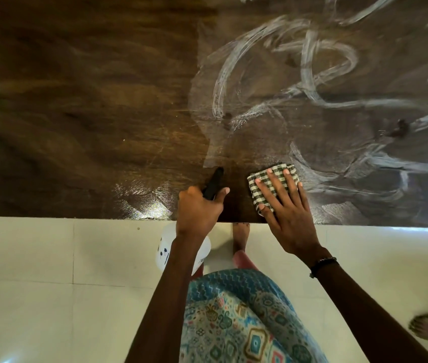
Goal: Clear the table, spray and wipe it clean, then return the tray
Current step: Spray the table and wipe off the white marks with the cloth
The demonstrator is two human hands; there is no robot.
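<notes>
Seen from the head camera, the left hand (199, 209) grips one spray bottle (181, 251), its black nozzle (213, 183) aimed over the one wooden table (89, 100). Just right of it, the right hand (290, 218) presses flat, fingers spread, on one checked cloth (267, 179), with white streaks (312, 82) beyond.

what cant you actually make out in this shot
- Spray bottle: the head view shows only its black nozzle and part of its white body; the left hand and forearm cover the rest.
- Checked cloth: partly under the right hand.
- Table: cut off by the top and right edges.
- Tray: not in view.
</notes>
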